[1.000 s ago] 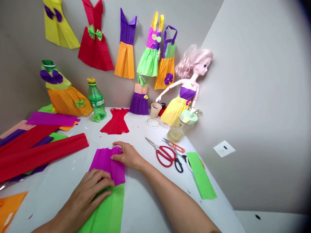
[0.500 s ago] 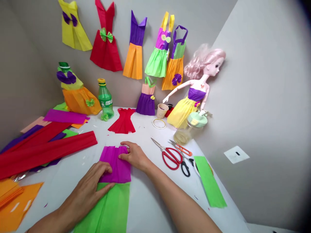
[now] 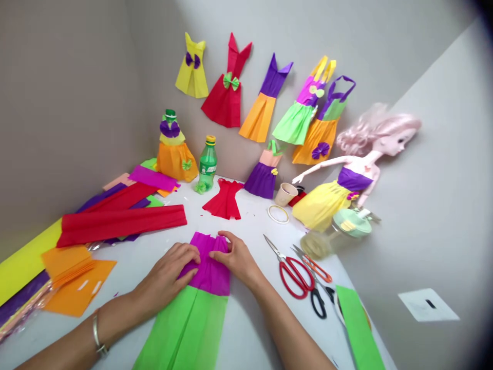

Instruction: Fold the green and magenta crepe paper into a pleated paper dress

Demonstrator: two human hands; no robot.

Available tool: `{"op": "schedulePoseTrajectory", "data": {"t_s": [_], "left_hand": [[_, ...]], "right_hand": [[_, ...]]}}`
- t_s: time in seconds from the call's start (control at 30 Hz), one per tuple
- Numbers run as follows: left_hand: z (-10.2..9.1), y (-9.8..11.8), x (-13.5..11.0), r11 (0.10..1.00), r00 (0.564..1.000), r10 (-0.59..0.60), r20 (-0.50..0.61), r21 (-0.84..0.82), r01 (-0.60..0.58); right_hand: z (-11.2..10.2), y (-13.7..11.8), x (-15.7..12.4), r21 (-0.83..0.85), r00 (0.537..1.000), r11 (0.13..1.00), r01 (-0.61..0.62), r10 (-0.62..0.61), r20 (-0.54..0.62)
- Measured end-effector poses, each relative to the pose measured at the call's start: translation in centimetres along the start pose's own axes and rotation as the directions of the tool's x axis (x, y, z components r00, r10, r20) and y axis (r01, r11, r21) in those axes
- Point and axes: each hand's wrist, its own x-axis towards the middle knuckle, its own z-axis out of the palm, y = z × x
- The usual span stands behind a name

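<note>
A crepe paper dress lies flat on the table in front of me, with a pleated magenta top (image 3: 209, 272) over a long green skirt (image 3: 192, 324). My left hand (image 3: 173, 270) rests on the left side of the top, its fingers bent and its thumb near the waist seam, holding the paper. At the upper right of the top, my right hand (image 3: 236, 257) grips the edge between thumb and fingers. The fingertips partly cover the folds there.
Red-handled scissors (image 3: 295, 275), black-handled scissors (image 3: 318, 303), an orange cutter (image 3: 318, 267) and a green strip (image 3: 358, 329) lie right. Red paper (image 3: 127, 224) and orange sheets (image 3: 79, 288) lie left. Behind stand a green bottle (image 3: 208, 167), tape roll (image 3: 278, 214), cup (image 3: 285, 194) and doll (image 3: 354, 174).
My view has turned left, so everything sits further right and more of the left papers shows. The left hand's thumb has shifted up from the waist seam onto the magenta top.
</note>
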Motion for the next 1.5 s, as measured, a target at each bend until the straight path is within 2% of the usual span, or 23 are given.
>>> {"op": "schedulePoseTrajectory", "data": {"t_s": [0.17, 0.37, 0.47, 0.6, 0.7, 0.77, 0.9, 0.97, 1.07, 1.17, 1.23, 1.33, 1.4, 1.5], "left_hand": [[0.2, -0.1, 0.0, 1.0, 1.0, 0.005, 0.01, -0.009, -0.004], [0.2, 0.0, -0.1, 0.999, 1.0, -0.024, -0.007, -0.04, 0.023], [-0.7, 0.0, -0.1, 0.997, 0.998, -0.053, -0.02, -0.055, 0.052], [-2.4, -0.9, -0.5, 0.986, 0.986, -0.16, -0.04, -0.06, 0.157], [-2.8, -1.8, -1.3, 0.946, 0.953, -0.297, 0.059, -0.121, 0.302], [-2.2, -2.3, -1.6, 0.923, 0.938, -0.321, 0.133, -0.18, 0.341], [-0.4, -2.6, -1.2, 0.94, 0.966, -0.19, 0.174, -0.251, 0.231], [-0.2, -2.1, -0.7, 0.964, 0.983, -0.106, 0.149, -0.229, 0.138], [-0.7, 0.0, -0.6, 0.998, 0.999, 0.005, 0.05, -0.065, -0.002], [-0.7, 3.6, -2.5, 0.994, 0.995, 0.084, 0.061, 0.06, -0.088], [0.2, 5.9, -4.5, 0.973, 0.98, 0.19, 0.051, 0.126, -0.195], [2.3, 7.5, -7.4, 0.936, 0.949, 0.306, 0.081, 0.158, -0.315], [3.4, 7.3, -8.5, 0.922, 0.941, 0.327, 0.081, 0.192, -0.337], [4.0, 5.7, -9.4, 0.914, 0.942, 0.335, 0.032, 0.232, -0.333]], "right_hand": [[0.3, 0.0, -0.5, -0.113, 1.0, 0.994, 0.004, -0.006, -0.019], [0.3, 0.2, -0.9, 0.042, 1.0, 0.999, -0.025, 0.024, 0.018], [0.4, 0.4, -1.1, 0.121, 1.0, 0.993, -0.016, 0.019, -0.022], [0.2, 0.7, -2.2, 0.262, 0.983, 0.964, -0.037, 0.082, -0.163], [0.1, 0.9, -4.0, 0.336, 0.962, 0.941, -0.046, 0.132, -0.238], [0.2, 1.1, -5.3, 0.39, 0.957, 0.919, -0.054, 0.159, -0.244], [0.2, 1.7, -7.5, 0.48, 0.948, 0.874, -0.076, 0.212, -0.235], [-0.1, 1.7, -8.4, 0.472, 0.945, 0.877, -0.088, 0.223, -0.238], [-0.9, 1.1, -9.6, 0.46, 0.954, 0.881, -0.109, 0.223, -0.201], [-2.2, 0.1, -10.1, 0.465, 0.965, 0.88, -0.097, 0.198, -0.173], [-3.0, -0.2, -9.8, 0.4, 0.966, 0.913, -0.076, 0.167, -0.197], [-4.0, 0.2, -8.3, 0.143, 0.964, 0.989, -0.035, 0.072, -0.256], [-4.2, 0.8, -7.1, -0.017, 0.965, 1.0, -0.007, 0.003, -0.263], [-4.0, 1.5, -5.9, -0.057, 0.975, 0.998, 0.016, -0.028, -0.22]]}}
